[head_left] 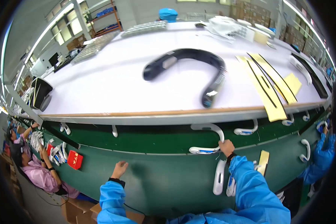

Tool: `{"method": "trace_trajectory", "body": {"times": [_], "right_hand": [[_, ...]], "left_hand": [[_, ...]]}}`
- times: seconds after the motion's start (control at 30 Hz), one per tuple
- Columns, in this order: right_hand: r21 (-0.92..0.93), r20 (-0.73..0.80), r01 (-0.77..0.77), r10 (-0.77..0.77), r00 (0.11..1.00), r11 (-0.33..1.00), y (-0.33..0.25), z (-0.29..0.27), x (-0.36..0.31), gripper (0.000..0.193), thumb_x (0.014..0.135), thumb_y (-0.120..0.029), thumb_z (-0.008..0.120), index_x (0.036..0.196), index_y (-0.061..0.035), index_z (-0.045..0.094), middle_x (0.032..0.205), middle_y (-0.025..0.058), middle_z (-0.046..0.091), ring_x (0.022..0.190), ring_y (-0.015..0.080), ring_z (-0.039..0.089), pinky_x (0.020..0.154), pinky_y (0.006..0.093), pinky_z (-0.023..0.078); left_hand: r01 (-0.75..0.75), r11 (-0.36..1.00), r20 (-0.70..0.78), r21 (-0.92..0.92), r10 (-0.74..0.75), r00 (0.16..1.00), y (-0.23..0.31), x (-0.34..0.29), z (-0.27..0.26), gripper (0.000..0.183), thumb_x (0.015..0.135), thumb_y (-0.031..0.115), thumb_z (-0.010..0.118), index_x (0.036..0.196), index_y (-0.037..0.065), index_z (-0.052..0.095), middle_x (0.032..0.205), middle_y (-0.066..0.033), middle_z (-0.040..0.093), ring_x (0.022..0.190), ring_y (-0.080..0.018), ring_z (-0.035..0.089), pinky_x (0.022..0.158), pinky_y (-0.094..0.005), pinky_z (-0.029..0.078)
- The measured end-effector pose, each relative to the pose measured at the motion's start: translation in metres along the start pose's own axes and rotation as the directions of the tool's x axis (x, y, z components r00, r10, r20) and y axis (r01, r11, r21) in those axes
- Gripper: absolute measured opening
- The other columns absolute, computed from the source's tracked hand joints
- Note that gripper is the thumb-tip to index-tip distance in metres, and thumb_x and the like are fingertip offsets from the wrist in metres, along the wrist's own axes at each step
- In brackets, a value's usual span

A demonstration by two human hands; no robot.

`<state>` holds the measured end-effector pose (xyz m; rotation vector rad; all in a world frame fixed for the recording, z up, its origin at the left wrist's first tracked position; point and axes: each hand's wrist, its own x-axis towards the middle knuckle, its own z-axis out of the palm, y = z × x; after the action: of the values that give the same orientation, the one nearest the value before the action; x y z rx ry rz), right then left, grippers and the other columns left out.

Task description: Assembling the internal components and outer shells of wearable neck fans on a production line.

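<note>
Right hand (226, 147) holds neckband (218, 130); red box (75, 160) is yellow-marked.

Bright windows (58, 36) pierce the pale wall (138, 10) behind a pillar (81, 18) and orange rack (117, 15); strip lights (305, 21) glow on both sides.

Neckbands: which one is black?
The black neckband on the upper shelf, left of the yellow sheets; the right hand holds a white neckband, and others below are white.

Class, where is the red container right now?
In the head view, the red container sits left of the person's left hand, on the green surface, beside white curved parts.
</note>
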<state>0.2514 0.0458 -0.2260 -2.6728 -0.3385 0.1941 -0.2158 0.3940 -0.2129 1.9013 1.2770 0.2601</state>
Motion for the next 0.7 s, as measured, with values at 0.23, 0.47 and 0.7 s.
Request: {"method": "trace_trajectory", "body": {"times": [0.23,0.47,0.7], "right_hand": [[0.59,0.486,-0.067,-0.288,0.825,0.804,-0.087,0.089,0.007,0.041,0.087,-0.037,0.053,0.106,-0.0018,0.061,0.087,0.0134,0.064,0.07,0.0226,0.064,0.061,0.0349,0.051],[0.49,0.79,0.088,-0.485,0.376,0.867,-0.11,0.015,-0.057,0.041,0.092,-0.032,0.048,0.123,-0.0044,0.049,0.101,0.0081,0.06,0.084,0.0126,0.059,0.071,0.0267,0.048],[0.191,0.409,0.221,-0.282,0.868,0.957,0.02,-0.099,-0.125,0.025,0.085,-0.023,0.055,0.095,-0.0013,0.062,0.091,0.0164,0.063,0.082,0.0317,0.06,0.072,0.0375,0.048]], "left_hand": [[0.036,0.998,-0.157,-0.056,-0.044,0.987,-0.066,0.074,-0.016,0.042,0.08,0.027,0.063,0.103,-0.008,0.058,0.1,-0.0246,0.061,0.098,-0.0333,0.059,0.085,-0.0376,0.045],[0.0,0.938,-0.442,0.348,0.164,0.882,-0.049,0.163,0.019,0.053,0.08,0.032,0.061,0.116,-0.004,0.049,0.111,-0.0265,0.053,0.104,-0.0414,0.049,0.092,-0.0466,0.038],[-0.307,0.938,-0.274,0.163,0.342,0.899,-0.061,0.218,0.027,0.05,0.081,0.029,0.062,0.116,-0.004,0.049,0.111,-0.0242,0.055,0.098,-0.0353,0.054,0.087,-0.0434,0.042]]}}
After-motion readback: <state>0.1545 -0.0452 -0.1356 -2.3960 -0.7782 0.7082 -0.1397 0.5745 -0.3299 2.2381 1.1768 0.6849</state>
